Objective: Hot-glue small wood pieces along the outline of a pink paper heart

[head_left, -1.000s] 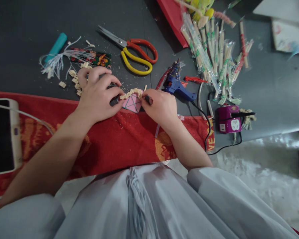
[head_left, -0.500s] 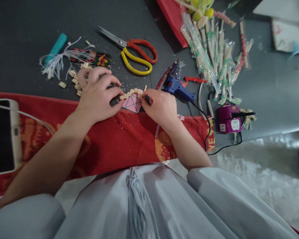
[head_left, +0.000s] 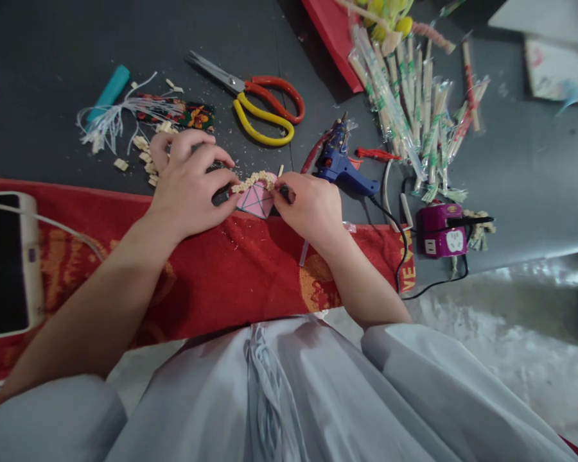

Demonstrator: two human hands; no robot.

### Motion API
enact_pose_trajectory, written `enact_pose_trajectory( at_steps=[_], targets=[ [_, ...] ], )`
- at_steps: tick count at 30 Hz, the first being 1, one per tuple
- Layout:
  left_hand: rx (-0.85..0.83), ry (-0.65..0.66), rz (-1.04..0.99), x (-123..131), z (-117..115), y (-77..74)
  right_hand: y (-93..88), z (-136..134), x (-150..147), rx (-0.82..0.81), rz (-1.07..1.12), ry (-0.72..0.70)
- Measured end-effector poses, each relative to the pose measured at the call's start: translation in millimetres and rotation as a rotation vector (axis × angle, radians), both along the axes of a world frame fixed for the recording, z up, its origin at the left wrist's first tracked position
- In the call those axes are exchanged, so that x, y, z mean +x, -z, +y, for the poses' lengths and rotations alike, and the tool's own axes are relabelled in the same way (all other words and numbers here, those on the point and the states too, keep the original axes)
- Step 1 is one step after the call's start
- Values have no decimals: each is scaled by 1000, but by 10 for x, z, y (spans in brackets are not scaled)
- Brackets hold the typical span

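A small pink piece (head_left: 256, 200) with drawn lines lies at the edge of the red cloth (head_left: 212, 269), a curved row of pale wooden bits (head_left: 253, 179) along its top. My left hand (head_left: 187, 183) is curled with fingertips pressed on the left end of the piece and a dark object under them. On the right end my right hand (head_left: 311, 208) pinches a small dark tool (head_left: 285, 191).
Orange-and-yellow scissors (head_left: 264, 106), a blue glue gun (head_left: 341, 163), wrapped sticks (head_left: 414, 109), a purple power adapter (head_left: 440, 231), loose wooden bits (head_left: 144, 154), white strands (head_left: 110, 119), a teal tube (head_left: 108, 90) lie on the dark table. A phone (head_left: 4, 263) rests at left.
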State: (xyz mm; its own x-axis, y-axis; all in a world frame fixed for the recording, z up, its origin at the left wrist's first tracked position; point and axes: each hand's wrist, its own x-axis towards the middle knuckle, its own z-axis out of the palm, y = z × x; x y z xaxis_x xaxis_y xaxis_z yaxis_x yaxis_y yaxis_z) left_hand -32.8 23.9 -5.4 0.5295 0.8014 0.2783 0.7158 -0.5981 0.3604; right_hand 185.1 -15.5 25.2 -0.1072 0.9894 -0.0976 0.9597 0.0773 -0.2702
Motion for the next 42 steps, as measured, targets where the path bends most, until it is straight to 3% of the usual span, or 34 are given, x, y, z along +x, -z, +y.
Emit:
enact_pose_trajectory(
  at_steps=[12,18,32,42],
  targets=[
    [34,26,-16,-20,29,94,-16,-3,-1,-4,3,1],
    [-52,-12,7,-5,12,24,-4,-7,0,-7,10,12],
    [52,-29,-21,-14,-14,-28,-108,-6,66,-14,50,59],
    [84,-218,-40,-13,23,-33,-79,-21,15,-9,37,48]
  ],
)
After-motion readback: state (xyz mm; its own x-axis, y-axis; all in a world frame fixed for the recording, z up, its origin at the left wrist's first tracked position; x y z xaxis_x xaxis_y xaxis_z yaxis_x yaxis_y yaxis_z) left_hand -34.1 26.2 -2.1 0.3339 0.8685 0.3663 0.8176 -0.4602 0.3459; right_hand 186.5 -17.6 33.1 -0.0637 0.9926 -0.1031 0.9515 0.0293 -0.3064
